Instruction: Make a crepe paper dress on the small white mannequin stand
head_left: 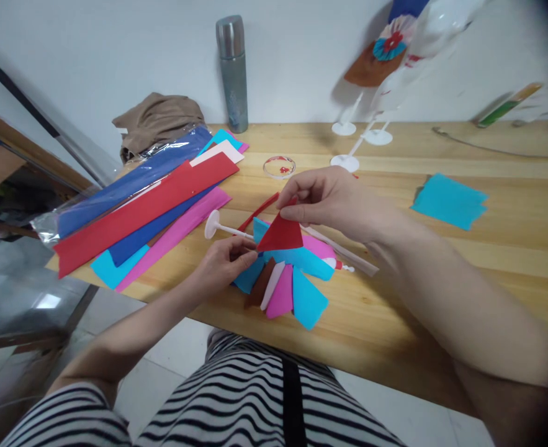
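My right hand [318, 198] pinches the top of a red folded paper piece [283, 233], which stands above several cut pieces. My left hand [224, 264] has its fingertips at that red piece's lower left corner. Below and around it lie a blue piece [311, 298], a pink piece [281, 295], a brown piece [259, 284] and a pale pink piece [272, 285]. A white stick with a round base [212, 225] lies behind my left hand.
Red paper strips [148, 214] and other coloured strips lie at the left, near a brown cloth [162, 118]. A flask [234, 81] stands by the wall. Blue paper [451, 200] lies on the right. White stands [345, 162] and a clear ring [279, 166] are at the back.
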Motion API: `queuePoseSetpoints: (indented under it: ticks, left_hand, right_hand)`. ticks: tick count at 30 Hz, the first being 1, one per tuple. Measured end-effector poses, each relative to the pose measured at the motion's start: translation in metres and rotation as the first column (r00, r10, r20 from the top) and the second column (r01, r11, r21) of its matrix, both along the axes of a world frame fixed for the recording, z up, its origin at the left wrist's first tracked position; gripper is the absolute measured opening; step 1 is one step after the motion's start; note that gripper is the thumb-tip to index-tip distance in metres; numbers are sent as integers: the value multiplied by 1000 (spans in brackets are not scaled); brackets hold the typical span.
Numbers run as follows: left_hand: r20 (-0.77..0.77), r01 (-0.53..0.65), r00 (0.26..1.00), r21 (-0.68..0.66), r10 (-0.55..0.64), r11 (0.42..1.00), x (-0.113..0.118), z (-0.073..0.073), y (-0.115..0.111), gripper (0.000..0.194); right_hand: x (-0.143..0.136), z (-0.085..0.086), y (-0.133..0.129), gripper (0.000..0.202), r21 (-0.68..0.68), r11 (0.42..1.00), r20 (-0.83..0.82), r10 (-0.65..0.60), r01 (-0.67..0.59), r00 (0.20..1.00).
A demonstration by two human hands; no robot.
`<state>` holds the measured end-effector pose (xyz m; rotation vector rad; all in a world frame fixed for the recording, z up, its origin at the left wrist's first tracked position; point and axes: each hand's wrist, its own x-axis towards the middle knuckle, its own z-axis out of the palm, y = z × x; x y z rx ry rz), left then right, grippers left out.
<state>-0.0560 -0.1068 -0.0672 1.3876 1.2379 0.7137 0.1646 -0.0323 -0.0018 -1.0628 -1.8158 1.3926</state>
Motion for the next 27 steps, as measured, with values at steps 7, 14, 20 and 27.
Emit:
queuePoseSetpoints:
  ticks: [7, 14, 20, 27]
  left_hand:
    - [-59, -171, 981, 192, 186, 966, -6, 31, 0, 35]
    - [137, -131, 983, 39, 125, 991, 12, 39, 7, 30]
    - [72, -46, 997, 51, 42, 998, 2, 48, 8, 27]
    - [-230, 213, 955, 78, -190, 974, -8, 25, 20, 28]
  right_hand:
    - [-5, -9, -4, 10, -1, 999, -55, 52, -53, 997]
    - [-14, -17, -6, 15, -8, 997, -83, 72, -73, 994]
    - [-6, 0, -14, 11, -6, 998, -8, 62, -62, 998]
    - [5, 13, -18, 6, -83, 958, -32, 273, -275, 961]
